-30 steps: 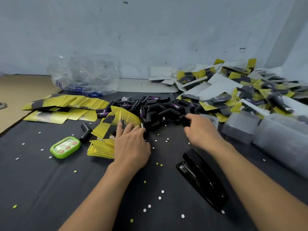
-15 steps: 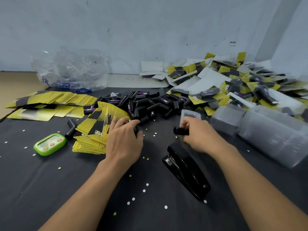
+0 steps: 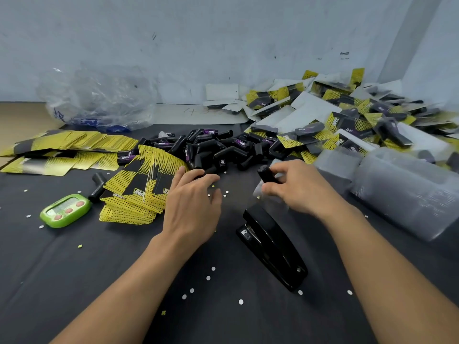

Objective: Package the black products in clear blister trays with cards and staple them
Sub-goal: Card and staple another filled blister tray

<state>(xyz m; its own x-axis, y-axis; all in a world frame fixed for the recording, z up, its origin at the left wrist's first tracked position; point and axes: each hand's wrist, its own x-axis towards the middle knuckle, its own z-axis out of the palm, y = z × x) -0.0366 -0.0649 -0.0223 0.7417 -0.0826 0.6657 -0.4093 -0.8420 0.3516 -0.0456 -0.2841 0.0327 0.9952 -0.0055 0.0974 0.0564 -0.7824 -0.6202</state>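
You have one view only. The camera on your head looks forward and down, close over your left hand (image 3: 191,209) and right hand (image 3: 298,192) at the dark table (image 3: 74,281), with the wall (image 3: 223,33) behind.

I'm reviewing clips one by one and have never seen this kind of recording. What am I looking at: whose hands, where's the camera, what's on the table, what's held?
No robot here: a person's bare hands, filmed by a head-worn camera looking down. The right hand grips a black product against a blurred clear blister tray. The left hand, fingers spread, touches the pile of black products beside fanned yellow cards. On the dark table: a black stapler, a green timer, stacked clear trays and finished packs.
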